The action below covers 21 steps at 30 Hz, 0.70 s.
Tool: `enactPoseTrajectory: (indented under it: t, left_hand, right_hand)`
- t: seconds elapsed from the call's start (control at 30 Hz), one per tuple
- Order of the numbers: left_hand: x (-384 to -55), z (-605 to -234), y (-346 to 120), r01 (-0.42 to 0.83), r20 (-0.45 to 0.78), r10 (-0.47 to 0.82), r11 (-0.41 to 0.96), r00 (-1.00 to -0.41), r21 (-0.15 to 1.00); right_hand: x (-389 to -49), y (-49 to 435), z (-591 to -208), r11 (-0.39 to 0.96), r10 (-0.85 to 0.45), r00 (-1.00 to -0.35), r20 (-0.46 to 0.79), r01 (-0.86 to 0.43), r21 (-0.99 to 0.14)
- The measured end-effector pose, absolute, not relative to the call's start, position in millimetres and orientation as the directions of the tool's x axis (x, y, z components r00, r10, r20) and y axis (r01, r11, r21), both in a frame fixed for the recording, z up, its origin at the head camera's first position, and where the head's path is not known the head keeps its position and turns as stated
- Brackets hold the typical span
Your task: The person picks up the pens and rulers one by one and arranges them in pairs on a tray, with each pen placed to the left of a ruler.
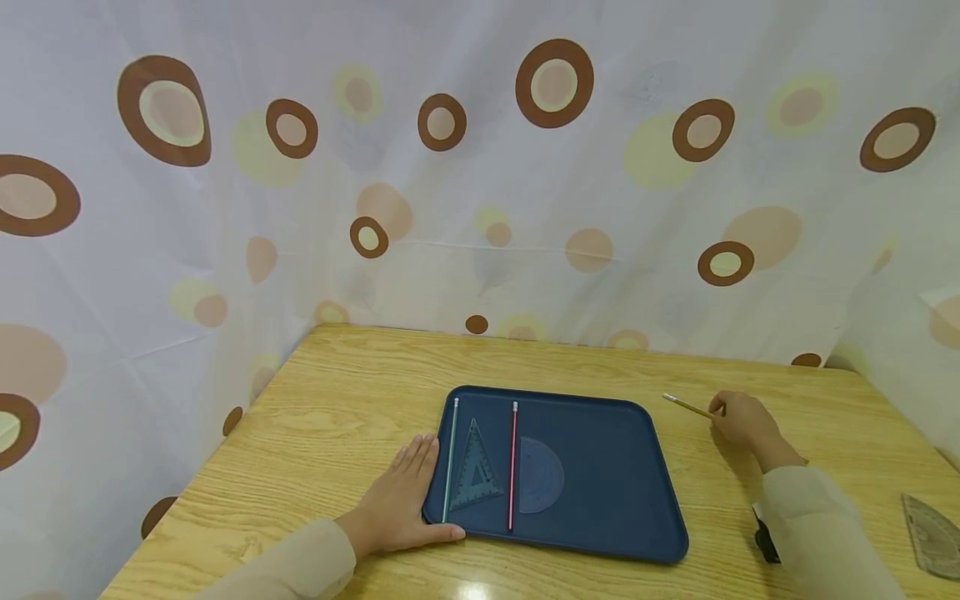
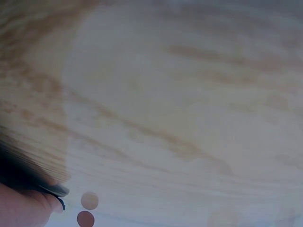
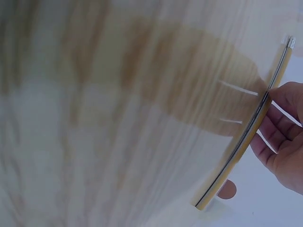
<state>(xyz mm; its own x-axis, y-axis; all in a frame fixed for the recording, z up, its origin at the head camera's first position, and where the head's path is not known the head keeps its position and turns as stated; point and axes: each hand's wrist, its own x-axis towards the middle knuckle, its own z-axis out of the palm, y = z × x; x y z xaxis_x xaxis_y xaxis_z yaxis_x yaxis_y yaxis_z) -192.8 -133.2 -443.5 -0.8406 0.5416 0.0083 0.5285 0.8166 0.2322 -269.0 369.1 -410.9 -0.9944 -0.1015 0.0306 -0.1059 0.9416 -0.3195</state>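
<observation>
My right hand (image 1: 748, 423) pinches a yellow pencil (image 1: 686, 406) with a white end, right of the tray. In the right wrist view the thumb and fingers meet on the yellow pencil (image 3: 236, 144), close over the tabletop. My left hand (image 1: 401, 504) rests along the left rim of a dark blue tray (image 1: 607, 475), fingers straight, thumb at its front edge. In the tray, from left to right, lie a green pencil (image 1: 451, 458), a clear set square (image 1: 477, 475), a red pencil (image 1: 513, 467) and a clear semicircular protractor (image 1: 540, 475).
Another clear protractor (image 1: 932, 536) lies on the wooden table (image 1: 352, 387) at the far right. A small black object (image 1: 765, 543) is partly hidden by the right sleeve. A curtain (image 1: 480, 192) with round patterns hangs behind the table and at its sides.
</observation>
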Motion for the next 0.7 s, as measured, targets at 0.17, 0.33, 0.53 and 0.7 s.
enactPoseTrajectory:
  t: [0.17, 0.33, 0.53, 0.7]
  left_hand:
    - [-192.7, -443.6, -132.8, 0.528, 0.008, 0.541, 0.819, -0.841, 0.225]
    - [-192.4, -442.9, -132.6, 0.532, 0.014, 0.544, 0.816, -0.839, 0.224]
    - [-192.5, -444.6, -133.2, 0.533, 0.018, 0.543, 0.816, -0.84, 0.223]
    - [-192.5, -444.4, -133.0, 0.536, 0.026, 0.544, 0.815, -0.838, 0.22]
  right_hand:
    - [-266.8, 366.9, -409.0, 0.941, -0.113, -0.994, 0.015, -0.111, -0.32]
    - [-267.9, 367.1, -408.7, 0.933, -0.117, -0.993, 0.013, -0.114, -0.343]
    - [-268.1, 366.4, -410.4, 0.921, -0.124, -0.992, 0.026, -0.125, -0.369]
    - [-267.2, 365.6, -411.1, 0.911, -0.125, -0.992, 0.031, -0.127, -0.392]
